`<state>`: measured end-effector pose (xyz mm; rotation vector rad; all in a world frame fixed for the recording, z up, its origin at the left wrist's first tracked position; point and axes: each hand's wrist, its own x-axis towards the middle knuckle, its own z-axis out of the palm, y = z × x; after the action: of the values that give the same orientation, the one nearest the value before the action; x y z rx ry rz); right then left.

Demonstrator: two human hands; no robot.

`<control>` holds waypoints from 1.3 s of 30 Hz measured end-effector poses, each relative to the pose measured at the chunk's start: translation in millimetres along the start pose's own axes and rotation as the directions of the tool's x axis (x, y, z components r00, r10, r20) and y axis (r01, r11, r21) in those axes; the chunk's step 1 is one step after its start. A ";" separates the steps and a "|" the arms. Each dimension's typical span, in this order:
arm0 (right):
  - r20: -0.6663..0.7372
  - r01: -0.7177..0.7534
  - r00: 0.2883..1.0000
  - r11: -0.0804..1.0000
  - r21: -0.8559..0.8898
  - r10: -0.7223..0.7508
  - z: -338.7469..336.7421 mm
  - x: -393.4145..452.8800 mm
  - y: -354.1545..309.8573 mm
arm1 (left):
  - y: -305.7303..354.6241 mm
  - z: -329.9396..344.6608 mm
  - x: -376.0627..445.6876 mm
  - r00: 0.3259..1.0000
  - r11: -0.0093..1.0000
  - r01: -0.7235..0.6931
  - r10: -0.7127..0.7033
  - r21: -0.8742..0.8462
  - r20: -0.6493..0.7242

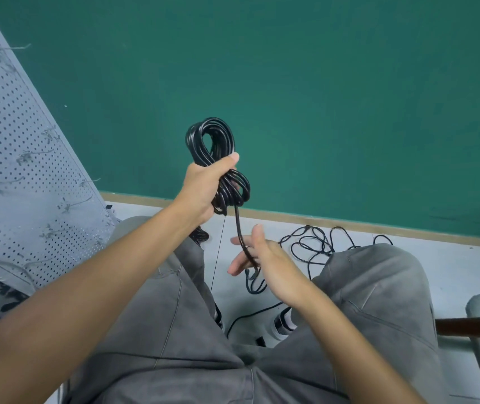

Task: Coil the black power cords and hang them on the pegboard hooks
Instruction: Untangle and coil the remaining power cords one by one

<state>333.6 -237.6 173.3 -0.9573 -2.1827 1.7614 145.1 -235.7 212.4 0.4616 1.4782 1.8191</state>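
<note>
My left hand [203, 185] grips a coil of black power cord [214, 141] by its middle, raised in front of the green wall. One strand of that cord [238, 228] hangs down from the coil and runs across the fingers of my right hand [262, 258]. The right hand's fingers are straight and spread, palm turned left, with the strand lying against them. The grey pegboard [14, 156] leans at the left, with several metal hooks [85, 182] sticking out of it. More loose black cord [314, 243] lies tangled on the floor by the wall.
My knees in grey trousers [174, 330] fill the lower view. A green wall [320, 97] with a tan baseboard stands ahead. A chair edge with a dark wooden bar [472, 326] is at the right. Thin cord trails on the pale floor between my feet.
</note>
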 end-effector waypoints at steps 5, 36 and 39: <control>0.032 0.157 0.988 0.976 -0.149 -0.154 -16.0 -2.6 -24.5 | -20.7 -11.1 7.3 0.985 0.968 -0.125 0.147 0.220 -0.086; -0.314 0.174 0.942 0.971 0.163 -0.116 -46.4 1.8 -10.8 | -12.3 -20.8 -31.2 0.831 0.971 0.188 -0.238 0.148 0.503; -0.415 0.261 0.893 0.953 0.156 -0.176 -49.5 0.6 -27.4 | -8.7 -17.7 -38.9 0.768 0.944 0.205 -0.319 0.259 0.555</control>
<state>348.4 -199.6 212.5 -0.8842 -1.7383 1.4973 161.8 -275.6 205.9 0.7888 1.1908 1.1629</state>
